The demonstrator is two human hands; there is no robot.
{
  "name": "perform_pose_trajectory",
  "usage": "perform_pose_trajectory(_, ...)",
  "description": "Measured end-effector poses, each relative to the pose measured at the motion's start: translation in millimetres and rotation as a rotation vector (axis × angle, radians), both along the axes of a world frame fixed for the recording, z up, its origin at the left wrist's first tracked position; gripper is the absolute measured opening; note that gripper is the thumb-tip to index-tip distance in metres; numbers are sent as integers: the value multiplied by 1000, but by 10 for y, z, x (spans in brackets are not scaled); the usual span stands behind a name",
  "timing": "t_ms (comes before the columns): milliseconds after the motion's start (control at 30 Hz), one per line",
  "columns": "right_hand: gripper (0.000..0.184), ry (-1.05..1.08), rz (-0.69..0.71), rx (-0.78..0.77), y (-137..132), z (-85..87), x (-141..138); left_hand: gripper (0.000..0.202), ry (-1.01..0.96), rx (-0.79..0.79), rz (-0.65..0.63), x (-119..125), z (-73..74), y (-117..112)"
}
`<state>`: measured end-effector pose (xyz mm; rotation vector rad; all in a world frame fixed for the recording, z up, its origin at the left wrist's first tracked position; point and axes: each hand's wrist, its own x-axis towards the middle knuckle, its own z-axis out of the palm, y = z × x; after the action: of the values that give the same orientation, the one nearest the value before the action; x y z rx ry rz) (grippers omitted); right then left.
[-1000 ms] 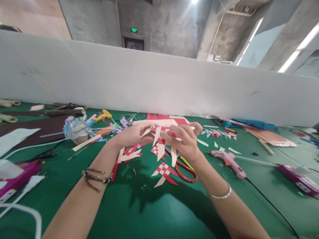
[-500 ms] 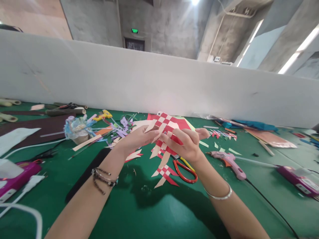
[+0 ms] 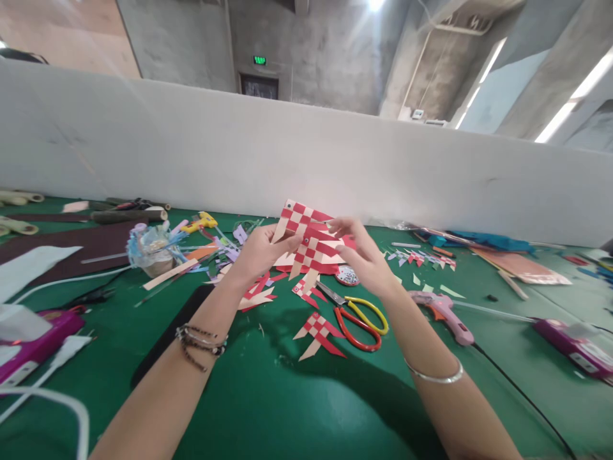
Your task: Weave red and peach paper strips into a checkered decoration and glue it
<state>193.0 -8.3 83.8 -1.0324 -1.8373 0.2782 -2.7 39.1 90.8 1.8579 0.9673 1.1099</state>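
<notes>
I note my left fingers (image 3: pixel 289 244) pinching two checkered paper fish (image 3: pixel 313 251) above the tabletop (image 3: pixel 306 409); right fingers (image 3: pixel 347 225) spread beside them, contact I cannot tell. Scissors (image 3: pixel 338 299) lie below the right fingers.

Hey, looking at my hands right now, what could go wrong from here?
The two woven paper fish overlap in your left hand, so they could slip out of line or crease under your thumb.
The scissors lie on the green table below your right hand; lowering it might bring skin against the blades.
The pink glue gun appears close to your right forearm, which might knock it.
</notes>
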Motion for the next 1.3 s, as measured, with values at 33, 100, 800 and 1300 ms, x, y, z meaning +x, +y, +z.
perform_pose_trajectory(33, 28, 83, 57, -96, 12, -1, 1, 32, 9, 1, -8, 3, -5, -1)
perform_pose_trajectory(100, 34, 186, 89, -226, 45, -14, -7, 31, 22, 3, -28, 11, -17, -6)
perform_pose_trajectory(800, 18, -21, 35, -291, 74, -100, -196, 41, 222, -9, -168, -41, 25, -2)
perform_pose_trajectory(1300, 23, -71, 59, -241, 98, -142, -183, 36, 288, 24, -309, -48, 0, 2)
